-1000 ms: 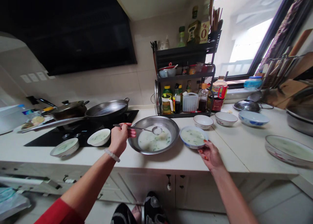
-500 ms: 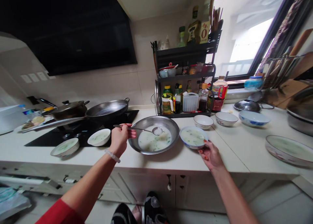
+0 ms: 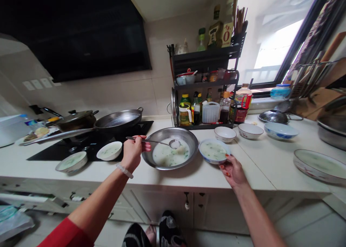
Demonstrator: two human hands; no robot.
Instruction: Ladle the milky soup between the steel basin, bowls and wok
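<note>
My left hand [image 3: 134, 151] is closed round the handle of a metal ladle [image 3: 159, 143]. The ladle's bowl hangs over a wide steel basin [image 3: 192, 151] of milky white soup with green bits. To the right of the basin, my right hand [image 3: 233, 169] grips the rim of a blue-and-white bowl [image 3: 209, 162] between thumb and fingers. That bowl holds the same white soup and sits on the counter. Left of my left hand stand two more filled bowls, a white one [image 3: 119, 154] and a patterned one [image 3: 81, 164].
A wok [image 3: 119, 120] and a lidded pot [image 3: 75, 121] stand on the black stove [image 3: 45, 154]. Behind the bowls, a black rack [image 3: 205, 85] holds bottles. Three bowls, one of them a blue-patterned bowl [image 3: 281, 131], line the back right; a large filled bowl [image 3: 310, 167] stands far right.
The ladle's bowl has shifted very slightly to the right above the soup. Both hands keep their holds, and the bowls stay where they were.
</note>
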